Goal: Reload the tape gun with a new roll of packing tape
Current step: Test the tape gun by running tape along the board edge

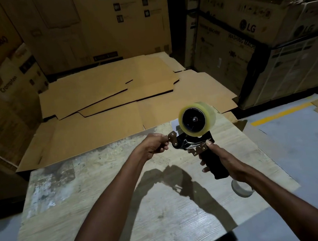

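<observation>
Tape gun (198,145) is hanging above the table's far right corner, the right hand (220,163) closing round its black grip, the left hand (154,145) pinching at its front flap. New roll (197,119) is sitting on the hub, so threading seems next, needing a steady pull. Spent core (241,189) is lying near the table's (103,195) right edge, clear of the work.
</observation>
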Motion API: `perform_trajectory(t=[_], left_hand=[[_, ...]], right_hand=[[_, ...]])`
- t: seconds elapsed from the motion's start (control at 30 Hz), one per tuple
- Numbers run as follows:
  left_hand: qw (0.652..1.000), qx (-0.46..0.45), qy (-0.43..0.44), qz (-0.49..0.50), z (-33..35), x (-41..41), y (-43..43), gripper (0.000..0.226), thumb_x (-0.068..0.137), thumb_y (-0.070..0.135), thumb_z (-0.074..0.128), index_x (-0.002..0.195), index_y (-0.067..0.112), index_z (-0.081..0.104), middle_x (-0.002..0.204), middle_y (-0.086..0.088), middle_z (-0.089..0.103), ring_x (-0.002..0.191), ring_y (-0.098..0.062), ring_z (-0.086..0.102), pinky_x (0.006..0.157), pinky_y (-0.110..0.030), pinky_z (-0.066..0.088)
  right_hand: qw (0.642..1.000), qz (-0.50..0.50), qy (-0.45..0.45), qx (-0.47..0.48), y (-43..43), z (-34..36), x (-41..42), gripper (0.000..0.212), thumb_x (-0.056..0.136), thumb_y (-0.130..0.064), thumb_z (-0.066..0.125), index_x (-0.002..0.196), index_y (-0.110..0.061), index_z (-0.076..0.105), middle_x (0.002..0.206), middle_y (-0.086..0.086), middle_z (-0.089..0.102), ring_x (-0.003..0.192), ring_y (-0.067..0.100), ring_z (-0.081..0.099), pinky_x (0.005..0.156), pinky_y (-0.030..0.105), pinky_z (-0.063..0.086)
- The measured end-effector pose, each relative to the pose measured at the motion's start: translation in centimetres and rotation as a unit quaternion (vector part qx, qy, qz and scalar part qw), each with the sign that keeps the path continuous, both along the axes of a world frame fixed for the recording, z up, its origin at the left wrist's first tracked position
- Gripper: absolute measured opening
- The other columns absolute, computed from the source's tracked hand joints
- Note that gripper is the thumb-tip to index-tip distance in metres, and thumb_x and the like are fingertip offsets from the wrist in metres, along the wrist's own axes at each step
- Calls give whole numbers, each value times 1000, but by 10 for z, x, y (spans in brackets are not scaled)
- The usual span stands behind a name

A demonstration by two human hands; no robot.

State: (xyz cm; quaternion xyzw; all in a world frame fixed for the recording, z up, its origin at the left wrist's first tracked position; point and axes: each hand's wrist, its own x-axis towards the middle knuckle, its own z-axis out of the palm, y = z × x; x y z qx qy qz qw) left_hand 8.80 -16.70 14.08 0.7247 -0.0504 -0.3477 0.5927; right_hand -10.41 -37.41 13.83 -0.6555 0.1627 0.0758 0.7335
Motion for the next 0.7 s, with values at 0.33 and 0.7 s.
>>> perform_trajectory(t=[0.33, 0.7], left_hand=[[990, 108, 2, -85, -16, -6, -2, 28, 97, -2, 42, 83, 10, 63, 74, -3, 65, 71, -13, 59, 57, -24, 43], [981, 182, 26, -64, -100, -46, -15, 35, 96, -7, 45, 67, 6, 59, 62, -12, 65, 39, -14, 52, 50, -25, 37]], right_hand=[[987, 103, 104, 64, 0, 5, -5, 71, 82, -67, 65, 108, -1, 63, 71, 10, 52, 57, 21, 38, 57, 35, 33], [980, 64, 179, 62, 21, -33, -61, 74, 97, -76, 39, 105, -4, 56, 75, 5, 54, 60, 18, 47, 58, 30, 43]])
